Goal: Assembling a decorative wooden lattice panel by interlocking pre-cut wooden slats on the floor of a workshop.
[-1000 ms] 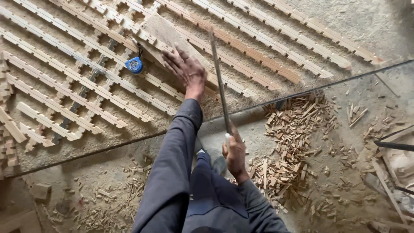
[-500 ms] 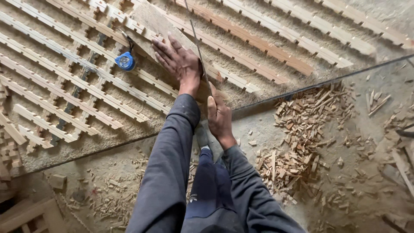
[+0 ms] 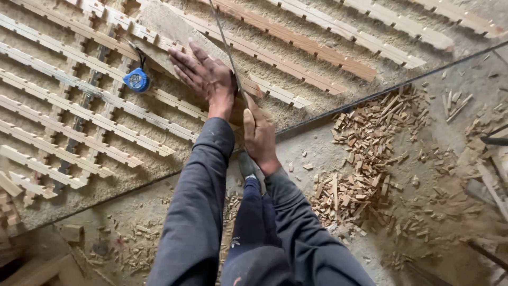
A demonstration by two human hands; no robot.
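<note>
Left hand [image 3: 207,77] lies flat, fingers spread, pressing the wooden board [image 3: 174,33] lying across the lattice strips [image 3: 79,111]. Right hand [image 3: 259,132], arm extended, fist closed around the saw [image 3: 225,45] handle, blade at board's edge.

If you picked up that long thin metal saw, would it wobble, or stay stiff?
The saw blade is long and very thin, so it would probably flex and wobble if lifted by one end. It looks narrow, so likely light for its length. The right hand grips its near end, while the left hand presses flat on the wooden board.
</note>
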